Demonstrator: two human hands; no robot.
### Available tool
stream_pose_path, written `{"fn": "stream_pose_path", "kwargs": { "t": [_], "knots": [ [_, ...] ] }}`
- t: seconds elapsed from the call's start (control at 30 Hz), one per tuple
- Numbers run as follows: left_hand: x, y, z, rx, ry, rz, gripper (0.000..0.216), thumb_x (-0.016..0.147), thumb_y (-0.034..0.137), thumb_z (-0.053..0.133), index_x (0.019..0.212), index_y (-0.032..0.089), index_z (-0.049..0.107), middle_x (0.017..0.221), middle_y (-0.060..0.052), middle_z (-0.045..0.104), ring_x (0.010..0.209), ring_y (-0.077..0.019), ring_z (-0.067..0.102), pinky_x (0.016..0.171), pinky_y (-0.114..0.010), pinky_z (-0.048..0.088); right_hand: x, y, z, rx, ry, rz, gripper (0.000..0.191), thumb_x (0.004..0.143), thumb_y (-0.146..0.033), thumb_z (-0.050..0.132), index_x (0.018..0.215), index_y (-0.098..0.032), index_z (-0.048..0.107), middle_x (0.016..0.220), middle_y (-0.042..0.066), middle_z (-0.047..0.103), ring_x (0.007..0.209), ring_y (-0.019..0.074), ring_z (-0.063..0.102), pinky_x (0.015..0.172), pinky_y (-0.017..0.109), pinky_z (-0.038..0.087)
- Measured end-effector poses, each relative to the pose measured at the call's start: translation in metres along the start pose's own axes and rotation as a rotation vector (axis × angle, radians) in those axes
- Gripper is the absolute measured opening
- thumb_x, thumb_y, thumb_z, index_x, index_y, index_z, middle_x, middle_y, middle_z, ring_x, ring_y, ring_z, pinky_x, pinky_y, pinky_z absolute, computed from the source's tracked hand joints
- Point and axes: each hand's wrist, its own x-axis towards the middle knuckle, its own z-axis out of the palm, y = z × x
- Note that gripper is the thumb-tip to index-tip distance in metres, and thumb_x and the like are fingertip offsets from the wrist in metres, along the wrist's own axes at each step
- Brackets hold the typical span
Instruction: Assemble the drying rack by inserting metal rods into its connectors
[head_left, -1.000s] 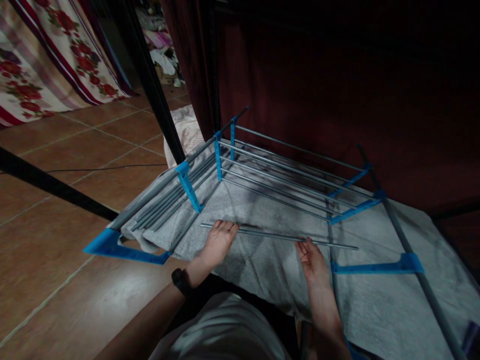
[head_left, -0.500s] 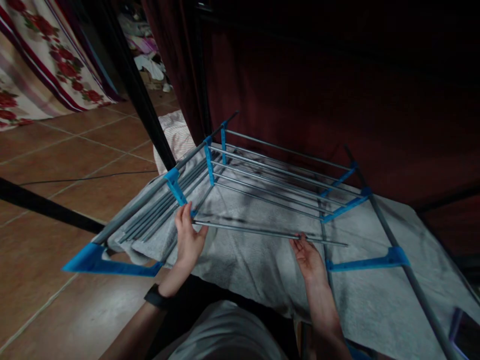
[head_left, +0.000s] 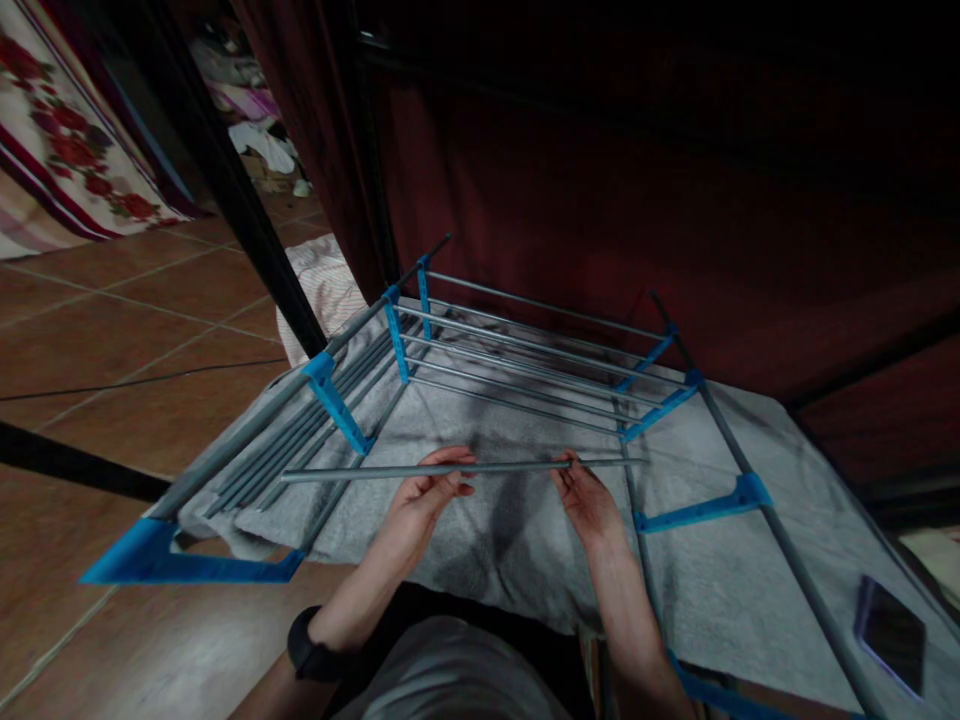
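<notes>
A loose grey metal rod (head_left: pixel 495 466) is held level above a grey towel (head_left: pixel 525 540), and both hands grip it. My left hand (head_left: pixel 427 492) pinches it near its middle, fingers curled over it, and a black watch sits on that wrist. My right hand (head_left: pixel 583 497) holds it further right, palm up, fingers closed around it. Just beyond the rod lies a drying rack (head_left: pixel 525 360) of grey bars and blue plastic brackets, flat on the towel. The rod's left end points toward a blue bracket (head_left: pixel 337 400).
A dark phone (head_left: pixel 890 635) lies on the towel at the right. A black pole (head_left: pixel 225 180) slants up at the left over a brown tiled floor (head_left: pixel 112 340). Dark red curtain (head_left: pixel 600 180) hangs behind the rack. Flowered cloth (head_left: pixel 60 140) is at the far left.
The rod has come up off the towel and shifted left. My left hand slid from the rod's left end toward its middle; my right hand closed on it. The view turned right.
</notes>
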Motion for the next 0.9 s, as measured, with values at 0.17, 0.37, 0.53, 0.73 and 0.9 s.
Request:
{"fn": "stream_pose_path", "kwargs": {
  "t": [0.17,0.37,0.53,0.73,0.9],
  "knots": [
    [0.004,0.011,0.033,0.152,-0.085,0.186,0.042,0.095,0.053,0.076,0.12,0.02,0.073,0.118,-0.012,0.079,0.094,-0.0209,0.074,0.088,-0.038,0.063,-0.006,0.004,0.022,0.021,-0.048,0.022,0.02,0.081,-0.027,0.089,0.099,-0.026,0.078,0.098,-0.002,0.083,0.099,0.016,0.08,0.101,0.03,0.066],
    [0.021,0.037,0.065,0.185,-0.012,0.454,0.034,0.101,0.05,0.071,0.12,0.021,0.07,0.113,-0.007,0.078,0.094,-0.0179,0.071,0.091,-0.033,0.059,-0.005,0.007,0.063,0.025,-0.096,0.012,0.009,0.084,-0.025,0.084,0.089,-0.028,0.077,0.096,-0.002,0.084,0.098,0.0179,0.08,0.102,0.033,0.066],
    [0.028,0.04,0.088,0.324,-0.068,0.555,0.031,0.109,0.049,0.058,0.117,0.021,0.07,0.111,-0.008,0.077,0.108,-0.022,0.071,0.098,-0.035,0.055,-0.013,0.012,0.093,0.079,-0.154,0.065,0.004,0.089,-0.025,0.078,0.09,-0.028,0.076,0.093,-0.001,0.084,0.099,0.0211,0.08,0.091,0.035,0.069],
    [0.037,0.064,0.11,0.461,-0.13,0.758,0.039,0.114,0.047,0.044,0.135,0.021,0.064,0.101,-0.006,0.072,0.099,-0.0205,0.07,0.094,-0.034,0.055,-0.032,0.002,0.091,0.038,-0.398,0.333,0.015,0.09,-0.034,0.083,0.094,-0.022,0.076,0.085,0.001,0.082,0.077,0.0173,0.079,0.072,0.027,0.067],
    [0.044,0.076,0.116,0.674,-0.296,0.959,0.039,0.115,0.043,0.04,0.137,0.021,0.064,0.121,-0.012,0.074,0.118,-0.0243,0.069,0.106,-0.039,0.053,-0.034,-0.012,0.07,-0.046,-0.364,0.245,0.015,0.083,-0.031,0.087,0.09,-0.023,0.077,0.085,0.002,0.082,0.075,0.0177,0.077,0.068,0.027,0.064]
  ]
}}
